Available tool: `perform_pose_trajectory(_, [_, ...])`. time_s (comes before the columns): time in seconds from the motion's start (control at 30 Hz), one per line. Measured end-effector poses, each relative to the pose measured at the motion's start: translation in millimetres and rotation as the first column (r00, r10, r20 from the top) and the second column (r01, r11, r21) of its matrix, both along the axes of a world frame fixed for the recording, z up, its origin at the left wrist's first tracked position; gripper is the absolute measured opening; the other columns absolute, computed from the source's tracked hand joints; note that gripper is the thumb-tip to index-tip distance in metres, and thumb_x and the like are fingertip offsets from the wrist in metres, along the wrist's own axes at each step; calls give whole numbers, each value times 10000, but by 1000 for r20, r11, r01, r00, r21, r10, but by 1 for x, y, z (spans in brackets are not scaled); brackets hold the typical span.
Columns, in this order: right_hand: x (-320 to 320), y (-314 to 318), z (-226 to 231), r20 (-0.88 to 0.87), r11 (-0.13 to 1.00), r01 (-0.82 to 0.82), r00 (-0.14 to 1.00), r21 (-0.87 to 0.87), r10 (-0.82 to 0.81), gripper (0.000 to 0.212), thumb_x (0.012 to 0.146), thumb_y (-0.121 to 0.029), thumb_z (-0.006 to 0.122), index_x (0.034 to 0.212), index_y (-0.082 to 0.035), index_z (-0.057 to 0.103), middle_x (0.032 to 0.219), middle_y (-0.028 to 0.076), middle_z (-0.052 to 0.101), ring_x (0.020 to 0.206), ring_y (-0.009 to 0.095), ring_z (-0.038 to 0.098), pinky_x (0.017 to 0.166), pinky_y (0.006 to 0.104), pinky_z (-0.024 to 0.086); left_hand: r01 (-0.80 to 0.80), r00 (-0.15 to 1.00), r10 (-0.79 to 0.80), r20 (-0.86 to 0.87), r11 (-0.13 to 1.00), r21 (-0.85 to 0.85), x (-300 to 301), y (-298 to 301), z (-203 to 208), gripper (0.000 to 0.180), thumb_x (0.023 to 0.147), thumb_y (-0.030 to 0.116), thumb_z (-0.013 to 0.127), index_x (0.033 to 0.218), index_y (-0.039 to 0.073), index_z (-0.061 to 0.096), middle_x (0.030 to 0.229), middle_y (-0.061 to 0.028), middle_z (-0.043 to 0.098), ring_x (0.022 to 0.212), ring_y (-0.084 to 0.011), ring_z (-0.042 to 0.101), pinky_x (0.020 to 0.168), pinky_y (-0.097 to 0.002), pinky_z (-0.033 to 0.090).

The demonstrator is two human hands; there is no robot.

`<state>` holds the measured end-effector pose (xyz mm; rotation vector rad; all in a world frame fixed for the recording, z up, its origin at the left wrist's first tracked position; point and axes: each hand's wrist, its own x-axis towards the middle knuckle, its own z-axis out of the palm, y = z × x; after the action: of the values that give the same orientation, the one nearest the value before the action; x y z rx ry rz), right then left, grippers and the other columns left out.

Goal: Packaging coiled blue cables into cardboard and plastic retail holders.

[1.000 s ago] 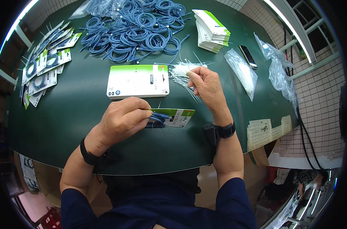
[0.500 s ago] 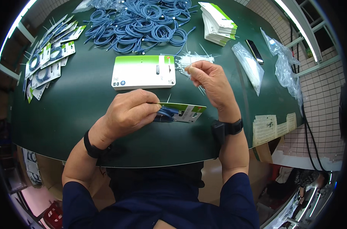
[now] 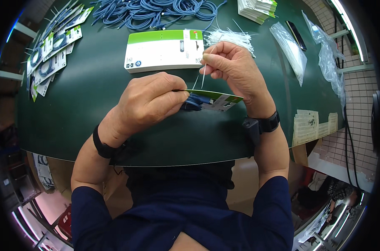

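My left hand [image 3: 150,98] is closed on a green and white hang card [image 3: 221,99], gripping it together with a coiled blue cable [image 3: 194,101] on its near side. From behind the card's upper edge, close to my fingers, sticks the end of a white cable tie [image 3: 195,82]. My right hand [image 3: 236,69] pinches another thin white cable tie [image 3: 203,76] between thumb and fingers, its lower end pointing down just above the card. Behind that hand lies a loose heap of white cable ties [image 3: 233,38].
A card stack [image 3: 165,52] lies ahead, blue cable coils [image 3: 152,14] beyond it. Cards with cables [image 3: 50,67] overlap at left. Another card stack [image 3: 256,9], a bag of ties [image 3: 288,50], a phone [image 3: 296,35], clear plastic [image 3: 327,58] and taped paper [image 3: 309,127] sit right.
My right hand has come from beside the tie heap closer to the card, a cable tie now plainly hanging from its fingers. The whole view has shifted, with table items higher in it.
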<state>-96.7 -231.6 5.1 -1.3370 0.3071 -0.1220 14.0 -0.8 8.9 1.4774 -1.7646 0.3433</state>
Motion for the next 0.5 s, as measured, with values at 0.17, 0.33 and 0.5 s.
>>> perform_pose_trajectory(0.17, [4,4,-3,-22,998,-45,999,-38,44,125,982,-82,772,1040,7,708,1003,106,741,837,147,768,679,194,600,0,1000,0,21,1000,9,-1,0,0,197,747,-20,829,899,22,711,923,-76,694,751,-230,712,618,-329,596])
perform_pose_trajectory(0.33, [5,8,-7,-23,996,-40,999,-81,38,173,961,-110,797,1046,25,732,915,105,780,789,122,768,704,197,612,-6,1000,6,23,1000,2,-1,1,-1,188,744,-18,829,880,25,705,918,-70,689,746,-224,710,617,-333,597])
perform_pose_trajectory(0.5, [5,11,-9,-18,996,-33,999,-88,31,181,955,-111,802,1053,25,735,911,107,787,772,116,767,690,195,611,-5,1000,5,8,1000,-7,-1,0,-1,182,743,-20,829,869,24,705,921,-70,690,749,-224,711,625,-335,600])
